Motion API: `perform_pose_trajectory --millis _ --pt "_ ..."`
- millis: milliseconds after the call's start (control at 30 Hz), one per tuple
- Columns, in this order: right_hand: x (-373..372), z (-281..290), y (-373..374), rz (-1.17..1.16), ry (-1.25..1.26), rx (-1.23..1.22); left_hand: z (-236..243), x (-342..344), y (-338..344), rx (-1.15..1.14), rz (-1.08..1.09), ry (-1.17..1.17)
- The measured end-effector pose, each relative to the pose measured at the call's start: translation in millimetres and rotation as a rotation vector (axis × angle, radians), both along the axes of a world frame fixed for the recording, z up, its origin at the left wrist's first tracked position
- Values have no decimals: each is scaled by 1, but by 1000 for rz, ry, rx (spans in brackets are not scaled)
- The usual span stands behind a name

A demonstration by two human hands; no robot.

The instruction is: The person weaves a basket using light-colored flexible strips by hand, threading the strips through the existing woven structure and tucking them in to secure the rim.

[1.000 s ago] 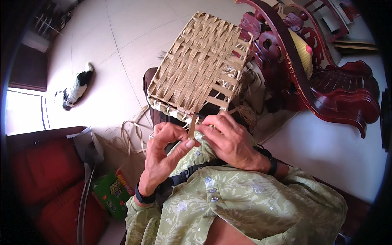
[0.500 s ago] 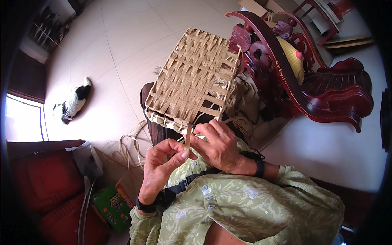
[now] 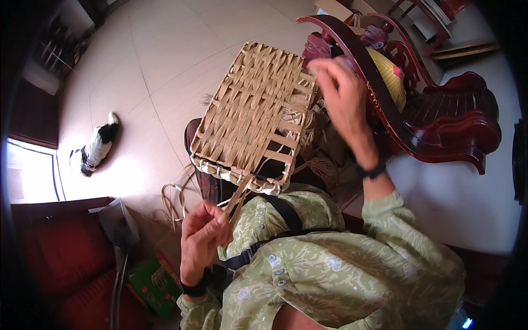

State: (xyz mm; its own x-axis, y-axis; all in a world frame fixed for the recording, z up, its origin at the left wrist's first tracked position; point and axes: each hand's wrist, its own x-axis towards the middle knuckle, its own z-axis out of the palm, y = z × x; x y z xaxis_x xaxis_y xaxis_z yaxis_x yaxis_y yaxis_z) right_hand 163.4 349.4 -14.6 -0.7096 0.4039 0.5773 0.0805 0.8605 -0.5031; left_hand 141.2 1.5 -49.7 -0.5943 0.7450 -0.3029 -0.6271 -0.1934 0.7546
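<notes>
On my lap rests a rectangular woven basket-like piece (image 3: pixel 247 110) of flat tan strips on a frame. Most of its face is tightly woven. Along the right side, crosswise strips show with gaps between them. My left hand (image 3: pixel 204 236) is closed in a pinch on a flat tan strip (image 3: pixel 237 199) that comes off the near edge. Up by the far right corner of the piece is my right hand (image 3: pixel 346 104), its fingers bent and smeared by motion. Whether it touches the edge or holds anything cannot be made out.
A carved dark red wooden chair (image 3: pixel 451 140) with a yellow woven item (image 3: pixel 388 77) stands at the right. Loose strips (image 3: pixel 173 201) lie left of my lap. A black-and-white cat (image 3: pixel 98 146) lies on the tiled floor. Red cushions (image 3: pixel 60 242) are at the lower left.
My right hand has left the near edge and moved up and right to the far corner. My left hand has drawn the strip down and left. The woven piece has shifted slightly left.
</notes>
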Motion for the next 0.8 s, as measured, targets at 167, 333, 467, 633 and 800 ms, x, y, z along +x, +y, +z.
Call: perform_pose_trajectory --millis 167,333,467,633,800 --pt "-41 -63 116 33 -220 81 -12 -5 -9 -147 1 74" --pt "-61 -81 128 182 -255 -388 -18 2 -11 -218 34 34" --pt "-69 -79 130 235 -246 -412 -20 0 -10 -236 29 -3" --pt "-74 -83 135 276 -216 -665 -23 -2 -11 -243 32 -23" --pt "-72 -86 126 259 -156 -804 -25 -2 -14 -264 22 -46"
